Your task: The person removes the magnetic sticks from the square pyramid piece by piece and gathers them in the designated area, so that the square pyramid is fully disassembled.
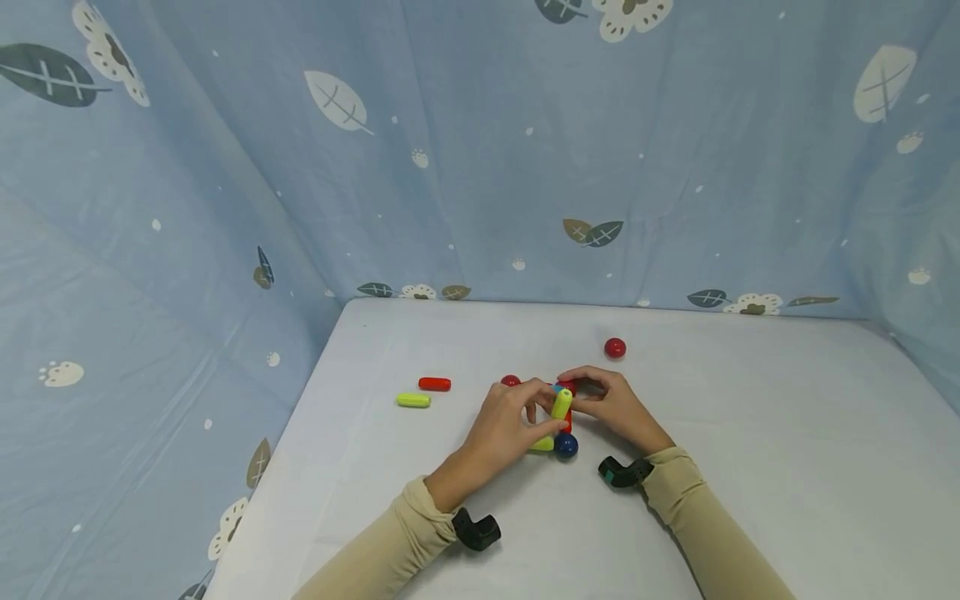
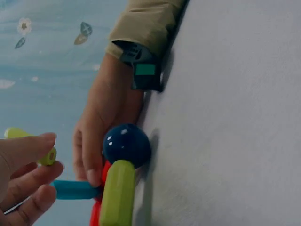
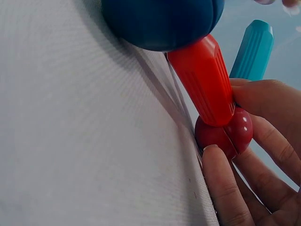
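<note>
L hand [image 1: 506, 421] has a yellow-green rod [image 1: 561, 405] pinched btwn thumb & fingertips, held up over the build, w/ the other fingers loosely bent. R hand [image 1: 618, 408] is partly closed, fingertips & thumb round a red ball [image 3: 225, 134] at the far R corner of the build, low by the table [image 1: 787, 433].

From that ball a red rod [image 3: 204, 82] runs to a dark blue ball [image 1: 566, 446], nearest the person. A 2nd yellow-green rod [image 2: 117, 195] lies flat, its end against the dark blue ball, running off L under the L hand. A light blue rod [image 2: 75, 189] sticks up near the R fingertips; can't see what its lower end joins. Another red ball [image 1: 511, 381] shows just past the L hand; can't tell if it's attached.

Loose stuff: a red rod [image 1: 435, 384] & a yellow-green one [image 1: 413, 400] side by side, well off L, plus a red ball [image 1: 615, 347] out beyond the R hand. Tan sleeves [image 1: 720, 525], black wrist units [image 1: 476, 531]. Blue leaf-print cloth [image 1: 487, 158] hangs behind.
</note>
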A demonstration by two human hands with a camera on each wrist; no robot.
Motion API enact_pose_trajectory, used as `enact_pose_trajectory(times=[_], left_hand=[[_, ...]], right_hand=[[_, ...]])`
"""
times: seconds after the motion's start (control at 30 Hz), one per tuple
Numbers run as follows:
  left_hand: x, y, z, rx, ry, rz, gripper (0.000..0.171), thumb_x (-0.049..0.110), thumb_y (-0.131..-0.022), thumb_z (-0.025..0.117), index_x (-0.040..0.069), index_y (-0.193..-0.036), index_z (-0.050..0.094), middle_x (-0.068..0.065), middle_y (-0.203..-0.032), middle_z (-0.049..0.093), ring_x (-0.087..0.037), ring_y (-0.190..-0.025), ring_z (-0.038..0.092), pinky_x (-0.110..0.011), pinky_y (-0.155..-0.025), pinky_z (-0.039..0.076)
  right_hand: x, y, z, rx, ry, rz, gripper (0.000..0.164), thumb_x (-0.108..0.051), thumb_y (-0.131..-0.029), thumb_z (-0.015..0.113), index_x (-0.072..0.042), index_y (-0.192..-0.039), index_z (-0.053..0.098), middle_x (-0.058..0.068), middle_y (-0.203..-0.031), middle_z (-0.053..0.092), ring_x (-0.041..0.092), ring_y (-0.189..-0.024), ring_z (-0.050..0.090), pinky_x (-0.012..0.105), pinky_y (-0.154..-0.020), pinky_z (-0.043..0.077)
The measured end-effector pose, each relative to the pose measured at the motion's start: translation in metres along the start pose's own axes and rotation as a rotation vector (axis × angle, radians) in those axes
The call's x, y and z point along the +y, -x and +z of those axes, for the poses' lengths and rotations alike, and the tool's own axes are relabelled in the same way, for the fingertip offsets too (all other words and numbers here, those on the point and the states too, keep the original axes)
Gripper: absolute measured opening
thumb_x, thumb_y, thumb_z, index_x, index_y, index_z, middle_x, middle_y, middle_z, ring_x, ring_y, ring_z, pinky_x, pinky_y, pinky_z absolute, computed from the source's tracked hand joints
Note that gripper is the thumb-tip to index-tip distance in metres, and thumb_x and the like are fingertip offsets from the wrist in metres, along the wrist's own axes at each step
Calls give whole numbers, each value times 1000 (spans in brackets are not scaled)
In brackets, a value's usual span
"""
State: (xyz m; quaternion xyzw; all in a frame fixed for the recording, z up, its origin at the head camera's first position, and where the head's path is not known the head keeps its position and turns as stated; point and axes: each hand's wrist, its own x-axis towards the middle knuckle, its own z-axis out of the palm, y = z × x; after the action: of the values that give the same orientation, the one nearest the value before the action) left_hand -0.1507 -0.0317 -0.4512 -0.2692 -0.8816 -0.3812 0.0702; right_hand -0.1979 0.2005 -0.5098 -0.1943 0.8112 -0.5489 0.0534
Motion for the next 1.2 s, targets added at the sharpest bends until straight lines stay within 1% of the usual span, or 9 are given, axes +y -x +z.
enact_pose_trajectory(times=[0.1, 0.3, 0.4, 0.47, 0.57, 0.7, 0.87, 1.03, 1.2], left_hand=[[2, 0, -7, 0, -22, 17, 26, 32, -84, 87, 19, -104, 76, 8, -90, 78, -3, -72, 58, -23, -74, 35], [0, 0, -22, -28, 45, 30, 20, 26, -84, 87, 19, -100, 80, 7, -91, 75, -13, -77, 60, -26, -75, 41], [-5, 3, -31, -62, 35, 32, 19, 27, -84, 87, 20, -101, 80, 9, -91, 74, -16, -79, 63, -28, -78, 44], [-10, 7, -38, -72, 15, 26, 20, 27, -84, 87, 20, -102, 80, 8, -92, 74, -18, -80, 64, -30, -82, 45], [-23, 16, -50, -60, -32, 5, 22, 27, -83, 87, 22, -103, 80, 10, -92, 75, -13, -78, 62, -31, -81, 46], [-46, 30, -73, -23, -120, -43, 21, 24, -80, 89, 23, -99, 81, 13, -90, 73, -6, -73, 55, -28, -76, 43], [-79, 50, -102, -19, -250, -122, 20, 20, -76, 92, 20, -92, 80, 11, -85, 72, -6, -67, 51, -27, -72, 40], [-103, 61, -120, -66, -258, -193, 19, 17, -77, 91, 18, -92, 81, 9, -83, 71, -6, -67, 49, -23, -63, 41], [-114, 64, -125, -120, -235, -227, 20, 17, -77, 91, 17, -95, 82, 9, -88, 74, -7, -68, 49, -23, -63, 40]], right_hand=[[-2, 0, 0, -4, -1, 2, 37, -14, -91, 79, -9, -127, 70, 13, -127, 71, 11, -112, 69, 20, -91, 57], [-2, 2, 1, -9, -16, 4, 35, -6, -94, 73, -7, -128, 69, 15, -130, 70, 26, -117, 68, 19, -90, 56], [-1, 2, 2, -11, -13, 14, 34, -12, -94, 75, -9, -128, 69, 14, -129, 70, 29, -117, 67, 19, -90, 57], [-1, 2, 3, -4, 4, 28, 35, -20, -93, 78, -12, -127, 70, 10, -129, 71, 28, -116, 67, 20, -90, 57], [-2, 2, 3, 2, 21, 47, 37, -28, -91, 81, -16, -125, 71, 5, -128, 71, 24, -115, 66, 20, -91, 57], [-3, 1, 1, 8, 28, 55, 37, -29, -90, 82, -18, -123, 72, 3, -127, 71, 23, -114, 66, 20, -91, 57], [-4, -1, 2, 6, 36, 53, 37, -29, -90, 82, -18, -124, 72, 4, -126, 71, 23, -111, 67, 19, -90, 56], [-5, 0, 2, 15, 41, 65, 39, -30, -89, 83, -18, -124, 72, 3, -126, 72, 23, -111, 67, 19, -90, 56], [-6, 1, 3, 17, 52, 68, 39, -31, -89, 83, -18, -124, 72, 3, -127, 72, 23, -112, 66, 19, -91, 56]])
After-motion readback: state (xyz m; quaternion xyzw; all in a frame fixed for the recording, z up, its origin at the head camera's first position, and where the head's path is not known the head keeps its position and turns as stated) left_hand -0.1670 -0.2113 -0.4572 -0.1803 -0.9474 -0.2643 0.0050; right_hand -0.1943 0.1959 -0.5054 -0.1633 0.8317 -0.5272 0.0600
